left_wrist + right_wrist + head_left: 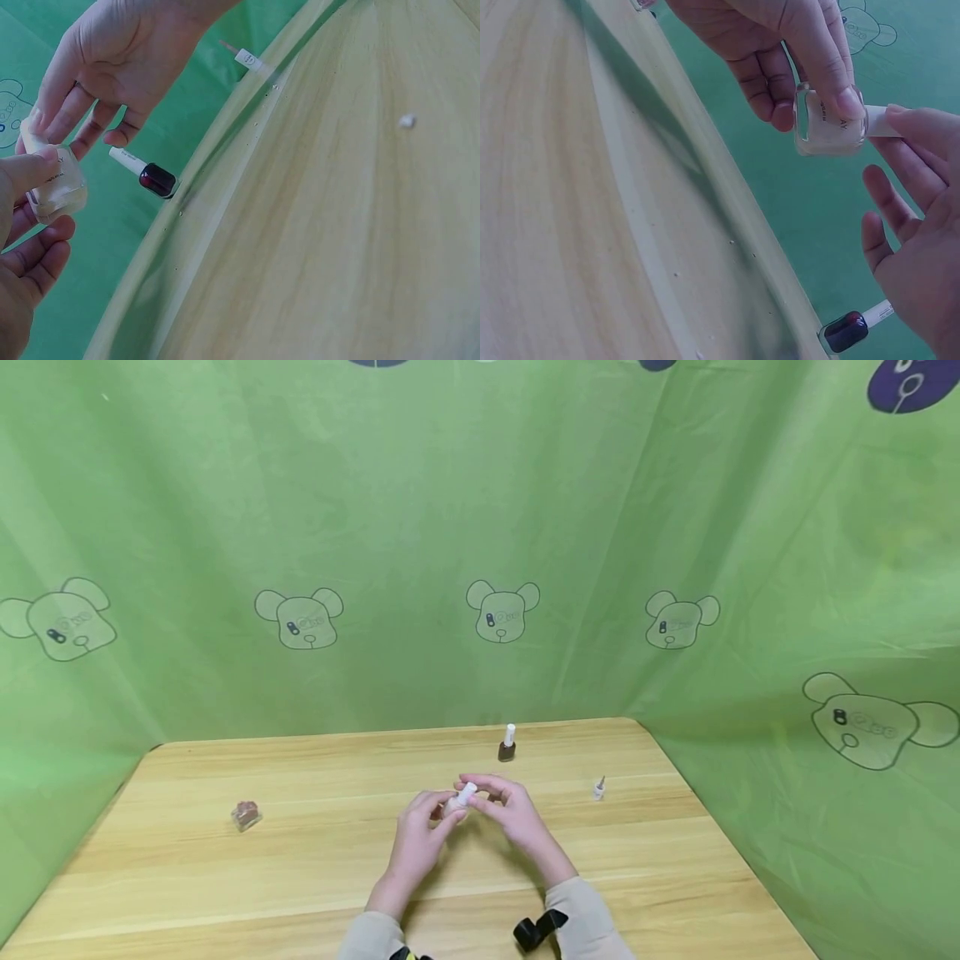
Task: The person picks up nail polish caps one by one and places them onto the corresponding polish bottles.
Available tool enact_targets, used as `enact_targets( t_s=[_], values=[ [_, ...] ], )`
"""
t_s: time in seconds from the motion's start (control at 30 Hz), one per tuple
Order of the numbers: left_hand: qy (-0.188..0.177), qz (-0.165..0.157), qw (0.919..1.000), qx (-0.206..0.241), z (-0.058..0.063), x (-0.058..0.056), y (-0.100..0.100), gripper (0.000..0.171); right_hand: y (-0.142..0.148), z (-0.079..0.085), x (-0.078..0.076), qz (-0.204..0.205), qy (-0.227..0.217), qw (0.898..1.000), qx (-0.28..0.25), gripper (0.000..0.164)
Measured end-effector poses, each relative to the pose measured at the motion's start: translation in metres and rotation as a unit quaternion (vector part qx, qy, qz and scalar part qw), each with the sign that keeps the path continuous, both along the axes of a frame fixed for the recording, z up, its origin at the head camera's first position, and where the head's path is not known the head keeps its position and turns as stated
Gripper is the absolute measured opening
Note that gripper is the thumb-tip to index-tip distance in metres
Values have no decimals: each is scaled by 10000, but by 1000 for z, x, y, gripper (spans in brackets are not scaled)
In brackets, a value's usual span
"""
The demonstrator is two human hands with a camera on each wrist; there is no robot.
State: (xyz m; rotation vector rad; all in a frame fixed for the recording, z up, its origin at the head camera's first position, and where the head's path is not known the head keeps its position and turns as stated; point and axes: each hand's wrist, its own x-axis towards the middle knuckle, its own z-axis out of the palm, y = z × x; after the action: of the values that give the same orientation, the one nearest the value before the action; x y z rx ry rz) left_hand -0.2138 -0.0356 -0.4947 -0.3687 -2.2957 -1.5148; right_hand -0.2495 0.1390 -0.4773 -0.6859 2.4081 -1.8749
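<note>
- A small pink glass jar (pixel 246 815) sits on the wood counter (pixel 187 877), far over on the left, well apart from the hands.
- The left hand (pixel 416 835) holds the glass part of the white bottle (pixel 831 136), with its thumb on the front.
- The white bottle is up off the counter, between the two hands, near the middle. Its white cap (pixel 468 791) is on, and it leans over.
- A dark bottle (pixel 507 746) with a white top stands at the back, past the hands, close to the green cloth (pixel 412 527).
- The right hand (pixel 517 814) pinches the white cap with its thumb and finger.
- A little white cap with a brush (pixel 599 788) stands on the right, with its brush pointing up.
</note>
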Motion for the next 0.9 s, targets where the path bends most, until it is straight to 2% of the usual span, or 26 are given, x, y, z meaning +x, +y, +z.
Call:
enact_targets(
  t_s=[0.23,0.57,0.73,0.9],
  values=[
    [-95,-45,9999,2,-1,2,-1,30,-2,-2,-1,-165,-135,9997,67,33],
    [-17,81,10000,-9,-2,0,-2,26,-11,0,2,-1118,-355,9931,-53,25],
    [36,99,9999,-31,-3,-1,-1,25,-14,0,4,-1429,-286,9892,-148,22],
    [275,88,9996,-52,-4,-2,0,23,-18,1,5,-1654,-262,9855,-278,21]
  ],
)
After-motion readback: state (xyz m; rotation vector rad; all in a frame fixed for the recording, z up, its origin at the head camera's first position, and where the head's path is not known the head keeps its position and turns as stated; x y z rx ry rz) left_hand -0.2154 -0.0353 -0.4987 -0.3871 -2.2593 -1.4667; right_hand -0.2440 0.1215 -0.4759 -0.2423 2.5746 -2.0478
